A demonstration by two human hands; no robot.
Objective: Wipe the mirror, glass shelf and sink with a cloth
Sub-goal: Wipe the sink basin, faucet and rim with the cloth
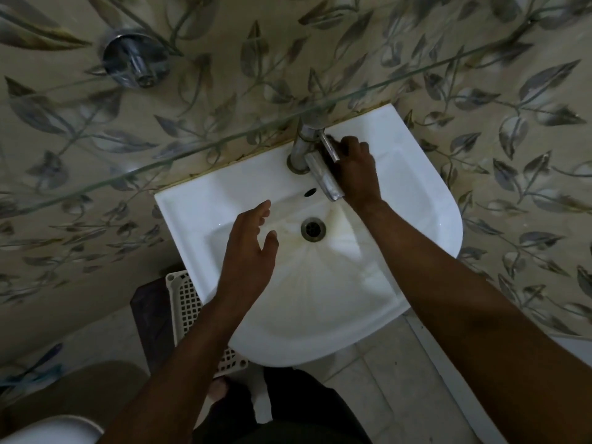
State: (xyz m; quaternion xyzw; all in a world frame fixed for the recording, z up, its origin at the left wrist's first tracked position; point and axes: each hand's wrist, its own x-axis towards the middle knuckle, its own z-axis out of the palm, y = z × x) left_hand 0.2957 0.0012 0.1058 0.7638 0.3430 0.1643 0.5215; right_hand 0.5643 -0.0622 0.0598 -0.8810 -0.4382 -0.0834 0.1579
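A white sink (426, 200) sits below me against the leaf-patterned wall, its drain (313, 229) in the middle of the basin. My right hand (357, 171) is closed around a dark cloth (331, 155), pressing it against the right side of the chrome tap (312, 155). Only a small part of the cloth shows between the fingers and the tap. My left hand (251, 248) hovers over the left side of the basin, fingers spread and holding nothing. The glass shelf (224, 141) runs as a diagonal edge above the sink. The mirror is out of view.
A chrome shelf bracket (136, 60) sticks out of the wall at upper left. A white perforated plastic basket (185, 302) and a dark object (149, 318) stand under the sink's left side. A toilet rim (48, 431) shows at bottom left. Pale floor tiles (384, 379) lie below.
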